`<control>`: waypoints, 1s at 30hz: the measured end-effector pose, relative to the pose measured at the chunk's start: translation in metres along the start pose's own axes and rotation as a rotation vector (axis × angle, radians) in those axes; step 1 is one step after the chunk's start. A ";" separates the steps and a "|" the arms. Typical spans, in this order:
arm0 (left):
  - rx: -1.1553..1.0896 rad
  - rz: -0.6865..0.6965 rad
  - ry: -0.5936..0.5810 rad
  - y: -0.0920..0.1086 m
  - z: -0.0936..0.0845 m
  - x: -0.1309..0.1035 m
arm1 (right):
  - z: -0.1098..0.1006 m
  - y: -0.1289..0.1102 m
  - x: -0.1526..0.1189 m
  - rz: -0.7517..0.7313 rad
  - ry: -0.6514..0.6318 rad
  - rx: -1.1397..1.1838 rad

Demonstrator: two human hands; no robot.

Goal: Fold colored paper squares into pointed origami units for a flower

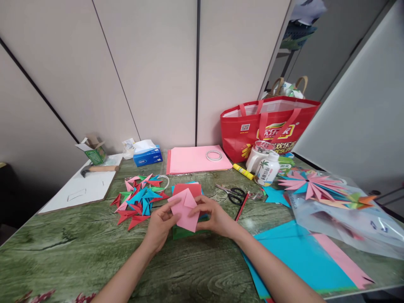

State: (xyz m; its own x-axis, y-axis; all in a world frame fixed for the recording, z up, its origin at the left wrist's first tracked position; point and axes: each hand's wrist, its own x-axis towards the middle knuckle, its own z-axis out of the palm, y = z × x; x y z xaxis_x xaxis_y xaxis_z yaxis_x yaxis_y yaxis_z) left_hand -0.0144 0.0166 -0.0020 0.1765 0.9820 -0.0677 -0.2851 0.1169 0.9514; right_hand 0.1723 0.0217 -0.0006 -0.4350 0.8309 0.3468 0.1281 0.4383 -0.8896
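A piece of pink folded paper (184,212) is held up between both hands, creased into a pointed shape with a flap at the top. My left hand (160,223) pinches its left edge between thumb and fingers. On the right side, my right hand (213,216) grips the same paper, fingers lying across its front. Beneath it lies a stack of coloured paper squares, with a red sheet (192,190) at the back and a green sheet (181,234) at the front. Left of my hands sits a pile of folded paper pieces (143,200) in red, blue, pink and green.
Scissors (236,195), a red pencil (242,206) and a glue stick (243,171) lie to the right. Behind are pink sheets (192,160), a tissue box (147,158) and a red bag (233,130). A hammer (102,168) rests on a white board (78,193). Blue sheets (303,252) lie front right.
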 end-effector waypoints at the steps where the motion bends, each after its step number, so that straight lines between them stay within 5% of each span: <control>1: -0.007 -0.011 -0.011 0.000 0.000 0.000 | -0.001 -0.001 0.000 -0.007 -0.010 -0.004; 6: 0.020 -0.041 -0.023 0.001 0.003 -0.002 | -0.001 0.002 0.001 0.021 -0.017 0.046; 17: 0.145 0.019 -0.031 -0.003 0.004 -0.006 | 0.018 0.012 0.002 0.155 0.311 0.115; 30: 0.132 -0.002 -0.017 -0.006 0.007 -0.006 | 0.019 0.009 0.002 0.103 0.337 0.084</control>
State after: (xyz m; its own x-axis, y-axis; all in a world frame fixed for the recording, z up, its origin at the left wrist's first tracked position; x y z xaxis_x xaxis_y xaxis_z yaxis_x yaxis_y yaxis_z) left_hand -0.0072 0.0087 -0.0052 0.1928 0.9791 -0.0653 -0.1590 0.0968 0.9825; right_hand 0.1554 0.0211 -0.0132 -0.1031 0.9417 0.3202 0.0765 0.3285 -0.9414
